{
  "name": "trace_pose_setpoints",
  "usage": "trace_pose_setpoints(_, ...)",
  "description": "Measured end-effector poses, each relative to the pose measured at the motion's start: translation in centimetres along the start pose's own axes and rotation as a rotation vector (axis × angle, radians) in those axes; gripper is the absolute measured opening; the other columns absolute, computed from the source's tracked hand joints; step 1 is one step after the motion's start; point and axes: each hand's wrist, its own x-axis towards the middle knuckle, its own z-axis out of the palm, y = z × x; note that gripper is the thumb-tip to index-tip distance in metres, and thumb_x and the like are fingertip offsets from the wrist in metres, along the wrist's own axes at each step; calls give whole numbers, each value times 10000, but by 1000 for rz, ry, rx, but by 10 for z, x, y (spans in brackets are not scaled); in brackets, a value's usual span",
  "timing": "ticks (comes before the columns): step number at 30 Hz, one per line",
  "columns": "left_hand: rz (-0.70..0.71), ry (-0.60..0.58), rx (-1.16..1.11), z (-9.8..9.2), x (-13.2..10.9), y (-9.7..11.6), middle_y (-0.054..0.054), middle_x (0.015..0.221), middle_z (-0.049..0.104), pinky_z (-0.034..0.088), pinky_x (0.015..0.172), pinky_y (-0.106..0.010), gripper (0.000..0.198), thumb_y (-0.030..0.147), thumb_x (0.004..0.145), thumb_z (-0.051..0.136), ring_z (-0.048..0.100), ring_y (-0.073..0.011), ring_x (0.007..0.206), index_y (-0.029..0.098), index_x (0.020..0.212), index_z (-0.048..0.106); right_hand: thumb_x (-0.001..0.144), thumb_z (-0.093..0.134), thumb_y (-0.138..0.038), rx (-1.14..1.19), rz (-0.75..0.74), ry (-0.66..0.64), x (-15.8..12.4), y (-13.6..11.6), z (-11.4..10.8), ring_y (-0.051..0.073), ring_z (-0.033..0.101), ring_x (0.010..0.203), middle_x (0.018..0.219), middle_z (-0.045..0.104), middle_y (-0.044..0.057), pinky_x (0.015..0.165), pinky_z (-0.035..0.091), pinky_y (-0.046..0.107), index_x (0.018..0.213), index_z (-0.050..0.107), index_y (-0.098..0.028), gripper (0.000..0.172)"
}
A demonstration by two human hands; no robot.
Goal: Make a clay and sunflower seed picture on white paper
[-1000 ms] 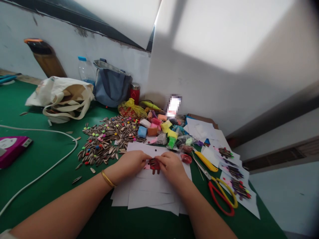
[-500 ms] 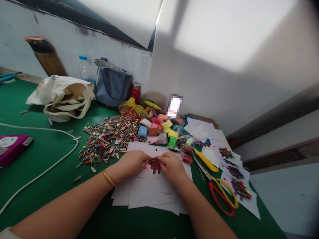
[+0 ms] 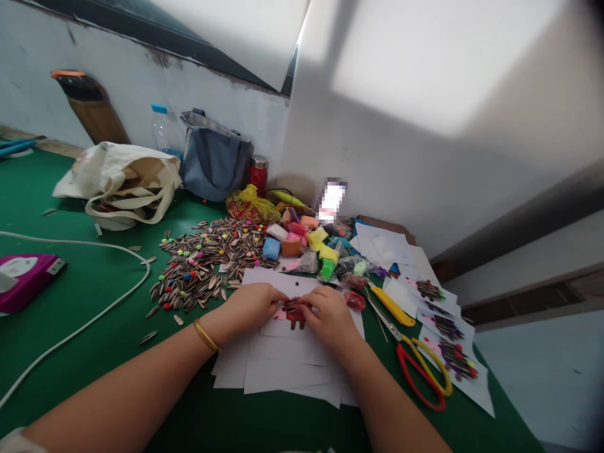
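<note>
On a stack of white paper sheets (image 3: 287, 371) lies a small clay figure (image 3: 295, 318) with a dark red body, brown legs and a pink part at its left. Sunflower seeds are set along its top. My left hand (image 3: 257, 306) is closed, its fingertips touching the figure's upper left edge. From the right, my right hand (image 3: 330, 321) reaches in with thumb and fingers pinched at the seeds; anything between these fingertips is too small to make out. A small dark dot (image 3: 297, 284) sits on the paper above the figure.
Loose sunflower seeds (image 3: 212, 258) mixed with coloured bits lie left of the paper. Coloured clay packs (image 3: 290, 248) are behind it. Scissors (image 3: 422, 371) and a yellow cutter (image 3: 391, 305) lie at right, beside finished-looking seed figures (image 3: 455, 360). A white cable (image 3: 94, 321) crosses the left.
My right hand's fingers have shifted slightly on the figure, and more of its seeded top shows. My left hand stays at the figure's left edge. The view has moved a little.
</note>
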Motion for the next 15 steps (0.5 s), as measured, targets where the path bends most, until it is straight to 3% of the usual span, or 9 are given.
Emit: trace_pose_setpoints(15, 61, -79, 64, -8, -2, -2, -49, 1032, 758, 483, 763, -287, 352, 231, 832, 520, 682, -240, 926, 312, 1093, 742, 882, 619, -182, -18, -29, -21, -1, 3, 4, 176, 584, 799, 816, 687, 43, 736, 414, 285, 959, 774, -233, 180)
